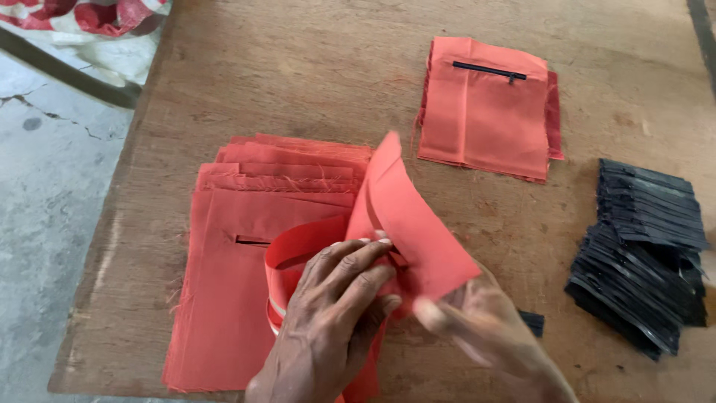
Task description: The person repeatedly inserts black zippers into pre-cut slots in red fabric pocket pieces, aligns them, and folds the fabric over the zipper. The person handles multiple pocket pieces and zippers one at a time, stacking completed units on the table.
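My left hand (335, 313) pinches a curled orange fabric piece (406, 216) near its middle, fingers pressed on a fold. My right hand (485, 332), blurred, grips the same piece from beneath at its lower right edge. The piece lifts off a fanned stack of orange fabric pieces (239, 298), whose top piece has a narrow slit. A black zipper end (533, 322) shows just right of my right hand.
A smaller stack of orange pieces with a sewn black zipper (485, 112) lies at the back. A pile of black zippers (645, 254) sits at the right. The wooden table (298, 75) ends at left over a concrete floor (45, 186); a red-and-white sack (89, 22) lies beyond.
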